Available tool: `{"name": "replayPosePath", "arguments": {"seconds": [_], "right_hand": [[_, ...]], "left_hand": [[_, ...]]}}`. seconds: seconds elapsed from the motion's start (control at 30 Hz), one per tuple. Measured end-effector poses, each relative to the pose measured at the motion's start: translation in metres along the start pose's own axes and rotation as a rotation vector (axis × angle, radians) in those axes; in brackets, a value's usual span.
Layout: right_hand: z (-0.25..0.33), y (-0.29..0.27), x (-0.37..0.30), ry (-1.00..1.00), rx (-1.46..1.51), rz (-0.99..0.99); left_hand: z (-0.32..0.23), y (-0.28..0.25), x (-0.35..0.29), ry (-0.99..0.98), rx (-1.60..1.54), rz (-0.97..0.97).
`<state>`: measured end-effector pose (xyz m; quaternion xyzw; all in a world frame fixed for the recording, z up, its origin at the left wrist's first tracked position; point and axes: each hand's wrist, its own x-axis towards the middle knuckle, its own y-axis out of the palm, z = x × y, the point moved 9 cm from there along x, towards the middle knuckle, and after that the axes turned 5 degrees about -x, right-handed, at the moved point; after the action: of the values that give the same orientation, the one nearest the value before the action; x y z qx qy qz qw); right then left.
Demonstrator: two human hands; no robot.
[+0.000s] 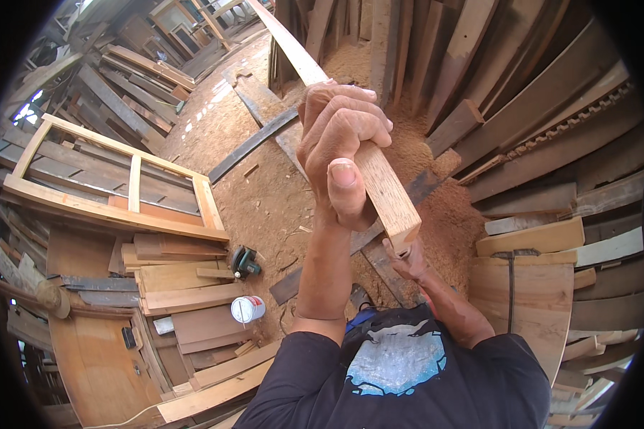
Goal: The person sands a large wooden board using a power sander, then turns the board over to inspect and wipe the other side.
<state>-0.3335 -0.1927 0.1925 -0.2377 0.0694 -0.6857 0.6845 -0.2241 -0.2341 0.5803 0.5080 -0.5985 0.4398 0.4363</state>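
Note:
My left hand [343, 136] is raised high in front of me, its fingers and thumb wrapped round a long squared strip of pale wood [388, 187]. The strip slants from the upper left down toward me, its sawn end facing close to my chest. Lower down, my right hand [408, 263] is just below that end, partly covered by it. Its fingers are drawn together at the wood's near end. Whether they grip the strip or some small dark thing at the fingertips cannot be made out.
Sawdust [451, 225] is heaped on the floor at right. Planks [458, 129] lean along the right side. At left are a wooden frame [134, 182], stacked boards [200, 297], a green power tool [245, 263] and a white tub [248, 309]. A dark bar [254, 145] lies ahead.

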Motion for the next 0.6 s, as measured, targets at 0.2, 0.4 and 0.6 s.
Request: {"name": "replayPosePath", "arguments": {"seconds": [0.2,0.4,0.6], "right_hand": [[-0.01,-0.002,-0.002,-0.033,-0.009,-0.003],[0.009,-0.005,0.012,-0.078,0.272,-0.036],[0.049,-0.04,0.016,-0.12,0.078,-0.039]], "left_hand": [[0.018,0.004,-0.043,-0.018,0.113,-0.103],[0.001,0.038,-0.172,-0.227,0.064,0.015],[0.014,0.064,-0.243,-0.581,0.146,0.138]]}}
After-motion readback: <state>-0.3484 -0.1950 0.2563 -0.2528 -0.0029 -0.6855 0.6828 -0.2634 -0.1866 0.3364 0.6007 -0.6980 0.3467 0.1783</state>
